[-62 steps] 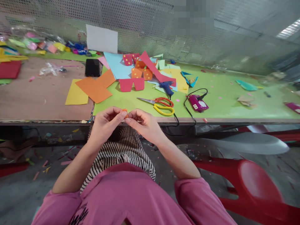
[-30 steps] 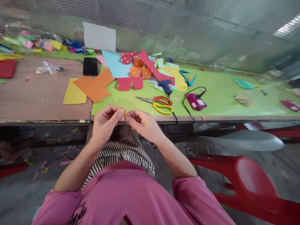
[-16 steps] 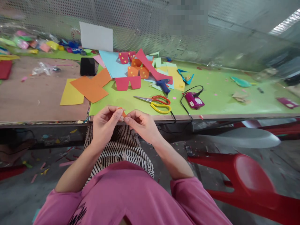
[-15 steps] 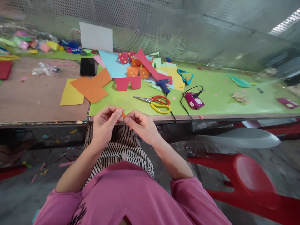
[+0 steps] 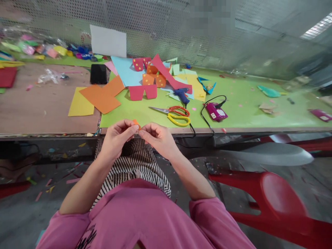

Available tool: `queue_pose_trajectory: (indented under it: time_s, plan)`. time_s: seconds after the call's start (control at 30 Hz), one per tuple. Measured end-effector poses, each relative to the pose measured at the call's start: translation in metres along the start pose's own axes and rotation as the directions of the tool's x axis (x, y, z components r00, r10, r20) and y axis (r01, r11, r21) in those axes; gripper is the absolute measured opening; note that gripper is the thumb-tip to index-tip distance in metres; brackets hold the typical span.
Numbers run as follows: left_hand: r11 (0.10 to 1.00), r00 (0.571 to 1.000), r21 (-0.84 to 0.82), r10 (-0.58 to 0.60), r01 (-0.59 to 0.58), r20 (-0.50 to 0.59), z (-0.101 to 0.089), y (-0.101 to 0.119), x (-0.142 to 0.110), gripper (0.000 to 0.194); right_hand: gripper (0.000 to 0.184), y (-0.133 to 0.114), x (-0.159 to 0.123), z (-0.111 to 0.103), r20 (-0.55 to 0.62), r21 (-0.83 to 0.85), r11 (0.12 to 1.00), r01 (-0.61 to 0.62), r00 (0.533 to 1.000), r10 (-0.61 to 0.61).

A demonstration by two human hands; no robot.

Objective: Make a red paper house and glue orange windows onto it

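Note:
A small piece of orange paper [image 5: 136, 123] is pinched between the fingertips of both hands, just over the table's front edge. My left hand [image 5: 119, 135] is closed on its left side. From the right, my right hand [image 5: 158, 138] grips its lower end between thumb and forefinger. The fingers hide most of the piece. Scissors [image 5: 172, 114] with one red and one yellow handle lie just beyond my right hand. Behind them rests a blue glue gun [image 5: 182, 95]. Red paper glasses shapes [image 5: 142, 92] lie straight ahead on the green table cover [image 5: 124, 117].
Orange sheets [image 5: 101, 98] and a yellow sheet [image 5: 77, 107] lie to the left, near a black phone [image 5: 98, 74]. A purple power socket box [image 5: 216, 111] with a looping cord sits right. Red plastic chairs [image 5: 280, 193] stand at the lower right.
My left thumb has slid towards my right fingertips over the orange piece, and the fingertips are closer together. The whole view has shifted slightly; the table things lie as before.

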State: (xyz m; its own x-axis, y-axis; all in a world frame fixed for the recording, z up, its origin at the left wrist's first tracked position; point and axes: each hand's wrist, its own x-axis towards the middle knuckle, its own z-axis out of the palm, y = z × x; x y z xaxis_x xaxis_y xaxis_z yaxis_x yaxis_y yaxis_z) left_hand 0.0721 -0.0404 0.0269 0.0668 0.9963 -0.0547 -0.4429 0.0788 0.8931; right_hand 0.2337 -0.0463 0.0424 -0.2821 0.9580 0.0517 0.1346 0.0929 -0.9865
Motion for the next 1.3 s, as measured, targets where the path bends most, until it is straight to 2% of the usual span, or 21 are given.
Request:
queue_pose_trajectory:
  time_s: [0.17, 0.23, 0.3, 0.37, 0.47, 0.5, 0.57, 0.63, 0.77, 0.83, 0.9, 0.97, 1.03, 1.13, 1.3]
  plan:
    - [0.992, 0.996, -0.094, -0.085, 0.083, -0.024, -0.004, 0.006, 0.002, 0.032, 0.023, -0.005, -0.010, -0.006, 0.018, -0.176, 0.983, 0.045, 0.999, -0.043]
    - [0.989, 0.995, -0.115, -0.095, 0.091, -0.028, -0.006, 0.008, 0.002, 0.033, 0.017, -0.006, -0.014, -0.008, 0.005, -0.250, 0.962, 0.113, 0.993, -0.115]
    - [0.987, 0.994, -0.117, -0.112, 0.111, -0.003, -0.007, 0.008, 0.000, 0.032, 0.011, -0.004, -0.016, -0.010, -0.037, -0.326, 0.917, 0.230, 0.966, -0.255]
    - [0.983, 0.989, -0.113, -0.141, 0.145, 0.043, -0.005, 0.007, -0.002, 0.031, 0.009, 0.001, -0.015, -0.010, -0.027, -0.437, 0.817, 0.377, 0.902, -0.431]
    - [0.975, 0.977, -0.105, -0.183, 0.195, 0.110, -0.002, 0.006, -0.004, 0.032, 0.017, 0.008, -0.012, -0.012, 0.101, -0.607, 0.565, 0.559, 0.759, -0.643]
    - [0.973, 0.973, -0.102, -0.197, 0.209, 0.122, -0.001, 0.005, -0.005, 0.032, 0.018, 0.010, -0.011, -0.014, 0.140, -0.645, 0.487, 0.589, 0.717, -0.683]
    - [0.968, 0.968, -0.100, -0.216, 0.229, 0.127, -0.001, 0.004, -0.005, 0.032, 0.020, 0.013, -0.009, -0.016, 0.183, -0.684, 0.382, 0.621, 0.654, -0.734]
    - [0.967, 0.967, -0.096, -0.223, 0.235, 0.123, -0.001, 0.003, -0.004, 0.031, 0.021, 0.015, -0.009, -0.018, 0.201, -0.701, 0.345, 0.625, 0.636, -0.745]
    - [0.977, 0.975, -0.067, -0.196, 0.203, 0.104, -0.001, 0.000, -0.005, 0.028, 0.023, 0.016, -0.011, -0.019, 0.208, -0.696, 0.363, 0.620, 0.657, -0.724]
    - [0.986, 0.984, -0.048, -0.156, 0.160, 0.082, 0.000, 0.000, -0.006, 0.027, 0.020, 0.012, -0.015, -0.016, 0.142, -0.667, 0.443, 0.599, 0.686, -0.714]
    - [0.993, 0.992, -0.030, -0.110, 0.111, 0.054, 0.001, -0.001, -0.007, 0.027, 0.013, 0.006, -0.019, -0.012, 0.008, -0.571, 0.637, 0.518, 0.780, -0.626]
    - [0.997, 0.997, -0.022, -0.074, 0.075, 0.034, 0.002, -0.002, -0.007, 0.028, 0.012, -0.001, -0.021, -0.008, -0.098, -0.396, 0.843, 0.363, 0.896, -0.432]
    - [0.998, 0.998, -0.019, -0.052, 0.053, 0.033, 0.002, -0.003, -0.008, 0.029, 0.019, -0.005, -0.020, -0.004, -0.119, -0.249, 0.943, 0.222, 0.959, -0.257]
    - [1.000, 0.999, -0.020, -0.019, 0.020, 0.036, 0.002, -0.005, -0.009, 0.030, 0.024, -0.004, -0.015, 0.000, -0.132, -0.152, 0.981, 0.118, 0.981, -0.139]
    - [1.000, 1.000, -0.020, 0.010, -0.010, 0.022, 0.000, -0.007, -0.009, 0.029, 0.031, 0.000, -0.008, 0.004, -0.114, -0.086, 0.995, 0.046, 0.992, -0.056]
